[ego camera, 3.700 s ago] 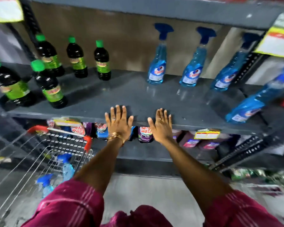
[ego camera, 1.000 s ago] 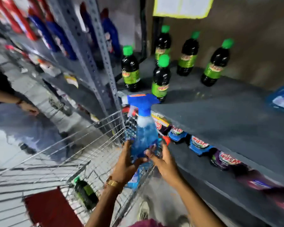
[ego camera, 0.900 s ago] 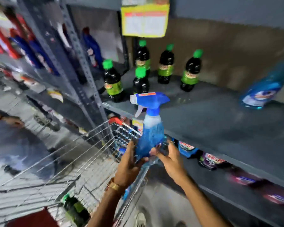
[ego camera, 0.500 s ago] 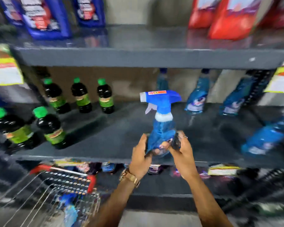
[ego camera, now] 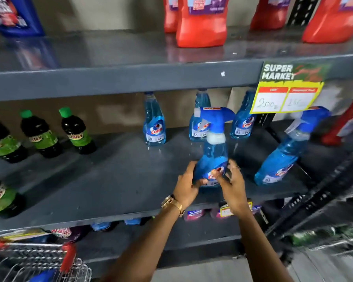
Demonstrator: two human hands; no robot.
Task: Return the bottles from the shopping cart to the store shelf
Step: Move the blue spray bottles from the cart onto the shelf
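The spray bottle (ego camera: 212, 159) stands upright on the grey shelf (ego camera: 110, 180), near its front edge. The left hand (ego camera: 186, 186) and right hand (ego camera: 231, 185) clasp its base from either side. More spray bottles (ego camera: 154, 127) stand behind, green-capped bottles (ego camera: 75, 131) further left.

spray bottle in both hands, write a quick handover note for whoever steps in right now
Left hand and right hand: both clasp the lower body of the blue spray bottle, upright over the front of the middle shelf; whether its base touches is hidden.
Done: four spray bottles on that shelf, three at the back, one front right.
Left: set this one down, release it, then fetch the blue item showing in the shopping cart at lower left.
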